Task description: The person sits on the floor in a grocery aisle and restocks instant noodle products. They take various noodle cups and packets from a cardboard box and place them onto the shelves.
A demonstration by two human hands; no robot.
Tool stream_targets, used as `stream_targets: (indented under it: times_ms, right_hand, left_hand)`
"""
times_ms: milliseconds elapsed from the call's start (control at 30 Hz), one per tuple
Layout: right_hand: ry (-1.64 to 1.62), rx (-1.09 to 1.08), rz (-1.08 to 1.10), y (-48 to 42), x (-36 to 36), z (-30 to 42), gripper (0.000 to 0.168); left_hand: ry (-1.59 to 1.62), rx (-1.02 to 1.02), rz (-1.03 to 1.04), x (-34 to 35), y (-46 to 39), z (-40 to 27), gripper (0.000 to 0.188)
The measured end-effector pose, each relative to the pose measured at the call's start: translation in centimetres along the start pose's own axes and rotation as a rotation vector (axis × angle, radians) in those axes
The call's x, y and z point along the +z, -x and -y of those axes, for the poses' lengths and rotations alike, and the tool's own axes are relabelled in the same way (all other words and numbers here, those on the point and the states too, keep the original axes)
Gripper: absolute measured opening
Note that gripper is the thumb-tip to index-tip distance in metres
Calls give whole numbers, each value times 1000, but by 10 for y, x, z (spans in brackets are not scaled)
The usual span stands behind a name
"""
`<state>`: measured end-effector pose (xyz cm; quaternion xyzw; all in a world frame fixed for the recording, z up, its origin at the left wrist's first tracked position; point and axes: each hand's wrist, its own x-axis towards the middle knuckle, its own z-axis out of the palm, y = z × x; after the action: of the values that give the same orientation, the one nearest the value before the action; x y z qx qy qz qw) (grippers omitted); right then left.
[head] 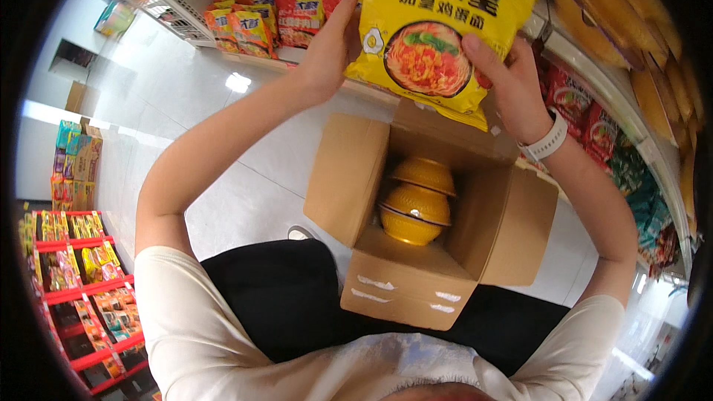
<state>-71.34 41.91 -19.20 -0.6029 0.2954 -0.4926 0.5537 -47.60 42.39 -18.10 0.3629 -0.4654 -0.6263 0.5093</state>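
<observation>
A large yellow packet of instant noodles (445,28), printed with a bowl of noodles and a tomato, is raised in front of the shelves. My right hand (507,78) grips its right side, thumb across the front. At the packet's left edge is my left hand (334,47), its fingers mostly hidden behind; whether it grips the packet I cannot tell. Below, between my knees, stands an open cardboard box (348,178) with its flaps folded outward. Several shiny yellow bowls (418,203) lie stacked inside it.
Shelves with red and orange noodle packets (301,16) stand ahead. More packets (601,128) fill the curved shelf at the right, below large yellow packages (640,22). A red display rack (83,292) is at the lower left, with stacked cartons (83,170) beyond it on the tiled floor.
</observation>
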Motion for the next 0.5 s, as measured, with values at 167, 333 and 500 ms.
stream_targets:
  times_ms: [167, 333, 500]
  right_hand:
    - [108, -160, 26, -6, 9, 5, 38]
    - [198, -108, -18, -10, 15, 5, 37]
    - [108, 6, -58, -7, 14, 12, 39]
  left_hand:
    - [-200, 54, 86, -18, 21, 3, 71]
    - [-345, 199, 212, -28, 13, 11, 58]
    - [-166, 231, 207, -18, -15, 7, 48]
